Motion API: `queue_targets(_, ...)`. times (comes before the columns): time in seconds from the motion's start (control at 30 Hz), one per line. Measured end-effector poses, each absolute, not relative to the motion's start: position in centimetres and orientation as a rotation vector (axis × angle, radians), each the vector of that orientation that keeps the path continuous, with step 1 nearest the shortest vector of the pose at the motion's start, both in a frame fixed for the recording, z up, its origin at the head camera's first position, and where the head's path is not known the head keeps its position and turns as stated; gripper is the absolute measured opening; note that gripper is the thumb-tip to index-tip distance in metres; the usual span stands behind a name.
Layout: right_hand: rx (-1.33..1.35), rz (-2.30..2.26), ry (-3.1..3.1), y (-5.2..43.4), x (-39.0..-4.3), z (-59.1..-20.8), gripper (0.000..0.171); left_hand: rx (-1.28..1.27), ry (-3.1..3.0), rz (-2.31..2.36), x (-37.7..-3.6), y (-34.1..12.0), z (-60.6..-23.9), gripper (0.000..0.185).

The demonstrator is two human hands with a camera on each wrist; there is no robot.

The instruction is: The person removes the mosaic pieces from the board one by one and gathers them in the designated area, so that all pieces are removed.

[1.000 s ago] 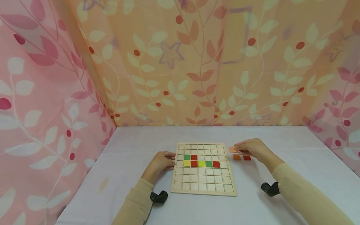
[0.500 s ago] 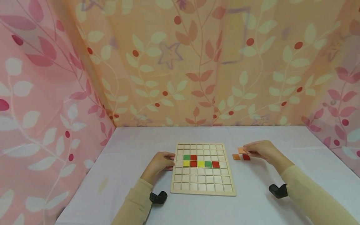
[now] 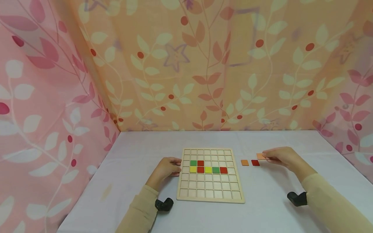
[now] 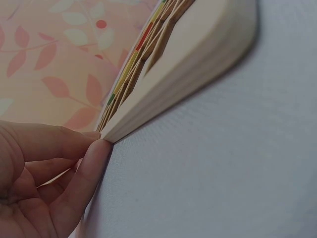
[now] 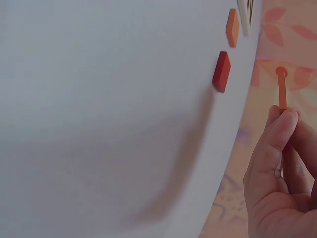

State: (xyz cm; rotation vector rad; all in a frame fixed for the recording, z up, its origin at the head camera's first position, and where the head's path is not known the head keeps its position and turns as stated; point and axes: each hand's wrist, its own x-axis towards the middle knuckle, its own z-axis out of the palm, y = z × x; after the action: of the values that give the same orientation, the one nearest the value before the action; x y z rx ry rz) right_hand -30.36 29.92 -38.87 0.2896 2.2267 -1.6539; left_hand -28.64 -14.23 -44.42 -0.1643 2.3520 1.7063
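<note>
Pinched between the thumb and fingertips (image 5: 277, 130) of the right hand (image 3: 282, 157) is a thin orange square tile (image 3: 260, 156), held edge-on in the right wrist view and raised off the white tablecloth (image 3: 279, 184), to the right of the board. Just left of that hand, two more tiles lie flat on the cloth side by side: a red tile (image 3: 255, 162) nearer the hand and a second orange tile (image 3: 245, 162) closer to the board, neither touched. Across the board, the left hand (image 3: 165, 168) rests on the cloth with its fingers loosely curled, the fingertips (image 4: 96, 148) pressed against the left edge of the wooden grid board (image 3: 210, 187); it grips nothing. Within the board's square cells sit seven coloured tiles: green and red in one row, then yellow, red, yellow, green and red in the row below. Beige sleeves cover both forearms, and leaf-patterned pink and orange curtains (image 3: 186, 64) enclose the table.
</note>
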Motion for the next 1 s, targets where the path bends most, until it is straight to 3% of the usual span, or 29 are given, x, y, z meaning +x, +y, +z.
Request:
queue_targets(0.6, 0.369, -1.564, 2.254, 31.9, -30.6, -40.1, 0.043, -0.150, 2.331, 1.723, -28.4, -14.3, -44.2, 0.042)
queue_targets(1.0, 0.440, -1.600, 2.216, 32.2, -31.3, -41.2, 0.029, -0.145, 2.341, 1.719, -28.5, -14.3, -44.4, 0.042)
